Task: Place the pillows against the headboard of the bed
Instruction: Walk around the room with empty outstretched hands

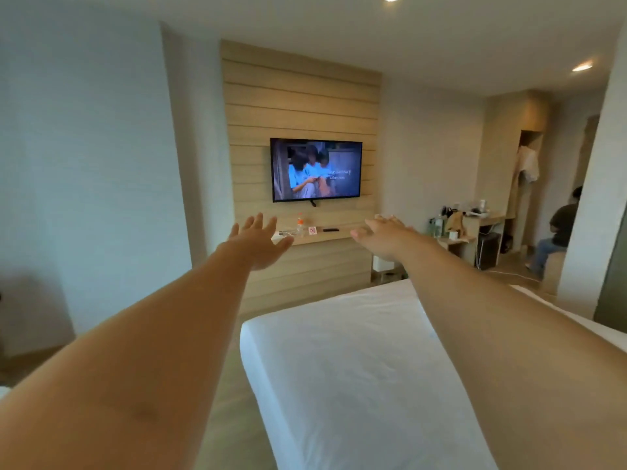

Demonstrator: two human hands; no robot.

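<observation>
Left hand [258,241] and right hand [385,236] outstretched, fingers spread, both empty. Bed [356,361] below, bare. Pillows, headboard out of view. Risk: view faces TV [316,169]; reach misses pillows unless person turns.

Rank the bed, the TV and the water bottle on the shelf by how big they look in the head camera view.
1. bed, though it lies nearest the camera, which inflates it
2. TV
3. water bottle, by far the smallest

Bed [356,368] in front, television [316,169] on the wall beyond
</observation>
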